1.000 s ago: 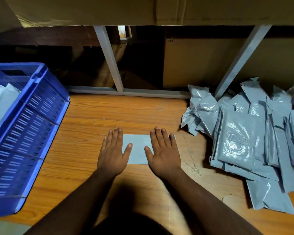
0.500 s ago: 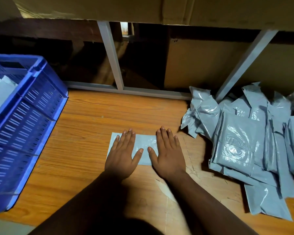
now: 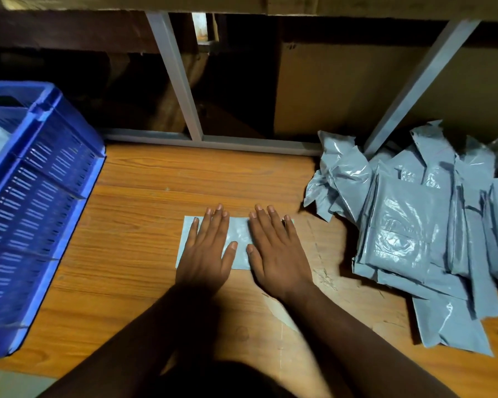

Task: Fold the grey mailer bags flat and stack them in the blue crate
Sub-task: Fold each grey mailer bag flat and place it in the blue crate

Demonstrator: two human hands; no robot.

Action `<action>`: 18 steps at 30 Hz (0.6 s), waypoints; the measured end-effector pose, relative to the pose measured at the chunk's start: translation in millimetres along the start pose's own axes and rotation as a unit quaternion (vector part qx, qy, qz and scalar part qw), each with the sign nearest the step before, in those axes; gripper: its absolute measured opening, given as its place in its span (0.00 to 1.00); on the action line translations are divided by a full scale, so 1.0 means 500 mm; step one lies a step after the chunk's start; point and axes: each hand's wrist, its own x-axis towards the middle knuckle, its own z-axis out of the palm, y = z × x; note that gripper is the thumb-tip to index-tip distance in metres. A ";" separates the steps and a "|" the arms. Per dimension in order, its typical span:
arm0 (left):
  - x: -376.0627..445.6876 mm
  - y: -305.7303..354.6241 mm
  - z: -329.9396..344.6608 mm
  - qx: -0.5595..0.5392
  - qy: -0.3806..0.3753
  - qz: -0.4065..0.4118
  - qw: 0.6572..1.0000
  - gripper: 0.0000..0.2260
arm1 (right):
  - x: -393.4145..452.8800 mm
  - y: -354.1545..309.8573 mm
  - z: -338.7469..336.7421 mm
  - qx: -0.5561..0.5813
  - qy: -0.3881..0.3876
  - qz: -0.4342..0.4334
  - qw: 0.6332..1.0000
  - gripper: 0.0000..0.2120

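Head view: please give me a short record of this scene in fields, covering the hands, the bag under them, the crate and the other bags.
left hand: flat, fingers straight, pressing on the folded bag
right hand: flat, fingers straight, pressing on the same bag
folded grey mailer bag: flat on the wooden table, between crate and pile
blue crate: at the left, something pale inside
pile of grey mailer bags: loose, at the right

Quantities: one blue crate (image 3: 41, 214); one folded mailer bag (image 3: 239, 239); one pile of unfolded mailer bags (image 3: 420, 239), individual count indeterminate; two hands.
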 end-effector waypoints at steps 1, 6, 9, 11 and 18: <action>-0.003 0.005 -0.001 -0.002 0.002 0.031 1.000 0.27 | -0.002 0.000 0.003 -0.005 -0.008 -0.026 1.000 0.28; 0.001 0.018 0.004 0.014 -0.045 0.090 0.995 0.26 | 0.006 0.008 0.014 -0.013 -0.044 -0.028 0.999 0.27; -0.008 0.008 -0.001 0.025 -0.070 0.034 0.997 0.29 | -0.006 0.008 0.012 -0.013 -0.045 -0.013 0.999 0.28; -0.015 -0.007 -0.003 0.025 -0.073 -0.017 0.997 0.33 | -0.027 0.012 0.008 -0.013 -0.036 0.031 0.999 0.31; -0.035 -0.022 -0.008 0.043 -0.082 -0.077 0.993 0.38 | -0.064 0.019 0.000 -0.012 -0.029 0.112 0.993 0.36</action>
